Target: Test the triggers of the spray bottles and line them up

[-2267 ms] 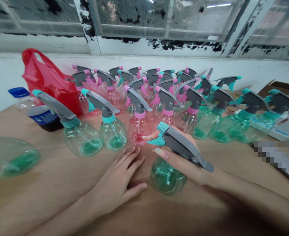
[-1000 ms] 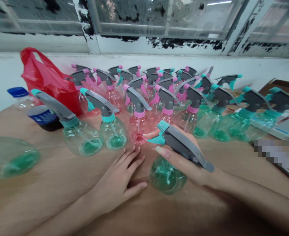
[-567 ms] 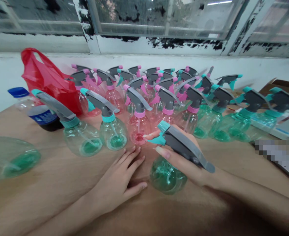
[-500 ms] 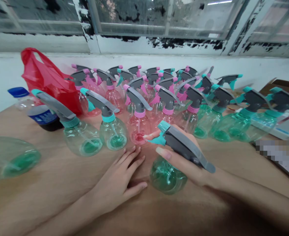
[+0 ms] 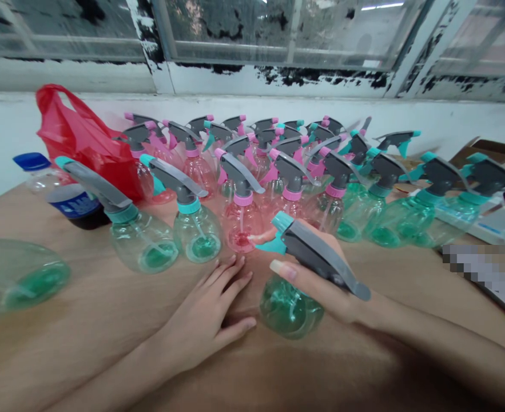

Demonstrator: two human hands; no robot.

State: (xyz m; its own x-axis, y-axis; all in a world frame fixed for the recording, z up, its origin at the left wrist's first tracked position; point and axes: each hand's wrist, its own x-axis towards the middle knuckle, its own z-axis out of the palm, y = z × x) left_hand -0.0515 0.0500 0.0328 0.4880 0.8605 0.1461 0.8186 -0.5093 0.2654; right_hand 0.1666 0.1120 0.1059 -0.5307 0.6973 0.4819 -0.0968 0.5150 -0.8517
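My right hand (image 5: 321, 280) is wrapped around the neck of a green spray bottle (image 5: 290, 309) with a grey and teal trigger head. Its index finger reaches forward by the teal trigger, and the thumb lies along the near side. The bottle is tilted a little. My left hand (image 5: 211, 312) lies flat on the wooden table (image 5: 119, 343), fingers spread, holding nothing. Just beyond its fingertips stand a green spray bottle (image 5: 198, 232) and a pink spray bottle (image 5: 242, 220). Another green spray bottle (image 5: 143, 240) stands to their left.
Several more pink and green spray bottles crowd the back. A red plastic bag (image 5: 93, 149) and a blue-capped drink bottle (image 5: 74, 200) stand at left; part of a green bottle (image 5: 24, 274) is nearer. An open cardboard box (image 5: 484, 153) is at right, behind a blurred-out flat object (image 5: 492, 280).
The right hand and its spray bottle have shifted very slightly left. My left hand stays in place on the table.
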